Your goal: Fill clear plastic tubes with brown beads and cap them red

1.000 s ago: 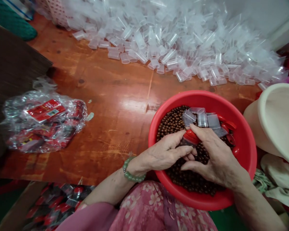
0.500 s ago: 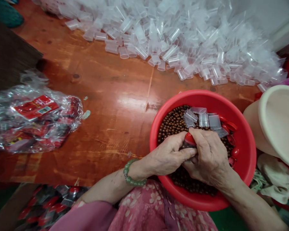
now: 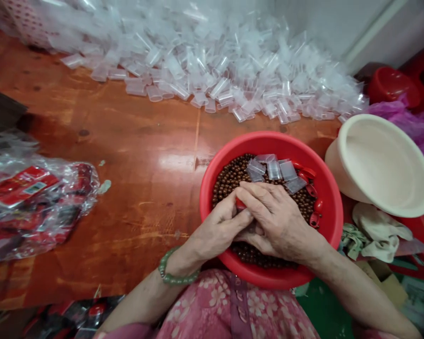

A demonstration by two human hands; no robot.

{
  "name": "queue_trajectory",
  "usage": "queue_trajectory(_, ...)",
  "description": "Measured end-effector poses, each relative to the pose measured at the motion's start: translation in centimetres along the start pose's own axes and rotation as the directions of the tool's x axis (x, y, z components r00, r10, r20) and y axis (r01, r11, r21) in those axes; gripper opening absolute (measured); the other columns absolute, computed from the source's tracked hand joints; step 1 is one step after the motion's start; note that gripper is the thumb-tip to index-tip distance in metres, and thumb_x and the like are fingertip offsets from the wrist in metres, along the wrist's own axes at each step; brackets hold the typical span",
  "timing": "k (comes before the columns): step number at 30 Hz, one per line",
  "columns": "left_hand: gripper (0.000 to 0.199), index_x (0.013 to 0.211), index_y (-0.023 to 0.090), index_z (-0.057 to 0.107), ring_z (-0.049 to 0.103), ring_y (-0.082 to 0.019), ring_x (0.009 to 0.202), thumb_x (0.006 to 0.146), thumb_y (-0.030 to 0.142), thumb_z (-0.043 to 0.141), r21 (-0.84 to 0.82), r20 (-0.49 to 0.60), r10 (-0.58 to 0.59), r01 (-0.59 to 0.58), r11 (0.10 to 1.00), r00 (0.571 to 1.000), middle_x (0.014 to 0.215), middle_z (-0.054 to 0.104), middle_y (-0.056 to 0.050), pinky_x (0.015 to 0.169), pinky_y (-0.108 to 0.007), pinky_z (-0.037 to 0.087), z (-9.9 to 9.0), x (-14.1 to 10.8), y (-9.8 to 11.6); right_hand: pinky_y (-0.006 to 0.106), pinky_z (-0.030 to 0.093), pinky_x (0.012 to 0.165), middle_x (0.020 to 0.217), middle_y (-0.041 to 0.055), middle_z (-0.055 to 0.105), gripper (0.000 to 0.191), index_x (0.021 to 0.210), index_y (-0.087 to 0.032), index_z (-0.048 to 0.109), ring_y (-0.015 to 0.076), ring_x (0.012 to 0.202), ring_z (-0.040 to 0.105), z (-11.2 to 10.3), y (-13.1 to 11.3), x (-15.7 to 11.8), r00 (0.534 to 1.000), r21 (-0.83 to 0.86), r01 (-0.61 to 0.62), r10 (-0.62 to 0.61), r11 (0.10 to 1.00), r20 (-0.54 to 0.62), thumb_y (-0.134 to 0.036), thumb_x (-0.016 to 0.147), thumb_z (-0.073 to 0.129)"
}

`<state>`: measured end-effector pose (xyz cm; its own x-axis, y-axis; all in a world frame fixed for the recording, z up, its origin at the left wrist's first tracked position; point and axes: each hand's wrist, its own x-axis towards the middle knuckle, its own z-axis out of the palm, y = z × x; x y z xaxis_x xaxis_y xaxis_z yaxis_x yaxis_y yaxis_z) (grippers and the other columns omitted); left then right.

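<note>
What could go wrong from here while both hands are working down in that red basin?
Two risks, I'd judge. The loose brown beads lie in the red plastic basin with the left hand and right hand among them, so a knock could tip beads over the rim onto the glossy wooden table, where they might roll. The small red piece between the hands could also slip down among the beads.
</note>
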<state>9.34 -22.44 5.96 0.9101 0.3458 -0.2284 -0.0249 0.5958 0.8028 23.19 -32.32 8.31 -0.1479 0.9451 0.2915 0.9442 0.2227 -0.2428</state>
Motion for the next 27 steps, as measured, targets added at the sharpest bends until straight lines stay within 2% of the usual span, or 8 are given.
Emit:
queue_trajectory(3,0.049,0.129,0.018,0.058,0.072,-0.021,0.087,0.091,0.047,0.063,-0.208,0.029,-0.1,0.104,0.973,0.995,0.108,0.074,-0.01,0.077,-0.032,0.055,0.3,-0.9,0.3,0.049,0.048,0.105,0.142,0.0213,0.055,0.08,0.148,-0.011,0.035,0.0323,0.131,0.052,-0.7,0.1,-0.4,1.0,0.167,-0.016,0.015,0.986,0.003,-0.046,0.087,0.071)
queue_trajectory(6,0.056,0.12,0.014,0.064,0.073,-0.026,0.091,0.09,0.06,0.055,-0.341,0.118,-0.15,0.182,0.922,0.982,0.103,0.075,-0.014,0.079,-0.037,0.057,0.6,-1.2,0.7,0.051,0.049,0.105,0.137,0.0196,0.057,0.076,0.146,-0.016,0.037,0.0317,0.128,0.055,-0.9,0.4,-0.5,0.998,0.273,-0.023,0.04,0.962,-0.057,-0.044,0.086,0.073)
queue_trajectory(9,0.058,0.11,0.013,0.068,0.073,-0.029,0.098,0.09,0.065,0.05,-0.382,0.103,-0.172,0.199,0.902,0.98,0.101,0.076,-0.015,0.081,-0.038,0.057,1.1,-1.1,0.8,0.05,0.052,0.1,0.127,0.0176,0.061,0.069,0.14,-0.017,0.042,0.0314,0.12,0.059,-0.9,0.4,-0.4,0.993,0.308,-0.002,0.039,0.951,-0.112,-0.041,0.084,0.074)
queue_trajectory(14,0.052,0.096,0.013,0.069,0.073,-0.027,0.086,0.09,0.061,0.051,-0.408,-0.02,-0.215,0.188,0.893,0.976,0.083,0.075,-0.012,0.074,-0.036,0.057,3.1,-0.7,0.2,0.049,0.053,0.092,0.117,0.0167,0.062,0.063,0.136,-0.015,0.044,0.0308,0.108,0.06,-0.8,0.0,-0.7,0.979,0.223,0.044,0.003,0.974,-0.202,-0.035,0.083,0.072)
queue_trajectory(19,0.037,0.076,0.017,0.063,0.066,-0.02,0.074,0.09,0.049,0.052,-0.298,-0.329,-0.085,-0.018,0.955,0.941,0.071,0.068,-0.005,0.07,-0.032,0.054,4.8,-0.3,-0.9,0.052,0.052,0.088,0.112,0.0184,0.063,0.066,0.141,-0.011,0.041,0.0326,0.102,0.059,-0.3,-0.2,-1.3,0.963,0.081,0.074,-0.05,0.994,-0.266,-0.032,0.084,0.068)
queue_trajectory(21,0.031,0.072,0.018,0.06,0.06,-0.016,0.069,0.089,0.044,0.053,-0.222,-0.417,-0.049,-0.049,0.974,0.908,0.071,0.065,-0.002,0.067,-0.029,0.052,4.7,-0.5,-1.2,0.054,0.052,0.089,0.114,0.0199,0.063,0.067,0.143,-0.01,0.039,0.0336,0.105,0.059,-0.4,-0.6,-1.4,0.972,0.07,0.075,-0.058,0.995,-0.227,-0.033,0.087,0.066)
queue_trajectory(23,0.027,0.076,0.019,0.061,0.056,-0.015,0.064,0.089,0.042,0.054,-0.17,-0.447,-0.038,-0.044,0.984,0.894,0.07,0.064,-0.001,0.062,-0.027,0.048,4.2,-1.3,-1.0,0.054,0.052,0.096,0.122,0.0216,0.062,0.067,0.144,-0.008,0.037,0.0338,0.113,0.058,-0.8,-1.1,-1.4,0.991,0.102,0.089,-0.078,0.991,-0.111,-0.034,0.089,0.065)
queue_trajectory(27,0.035,0.082,0.019,0.069,0.056,-0.015,0.059,0.09,0.05,0.054,0.066,-0.315,-0.011,0.033,0.997,0.949,0.065,0.064,-0.001,0.062,-0.027,0.047,1.4,-6.0,0.8,0.05,0.048,0.108,0.143,0.0226,0.053,0.075,0.149,-0.004,0.034,0.0325,0.133,0.049,-1.8,-0.5,-1.3,0.979,0.178,0.101,-0.129,0.979,0.157,-0.036,0.09,0.067)
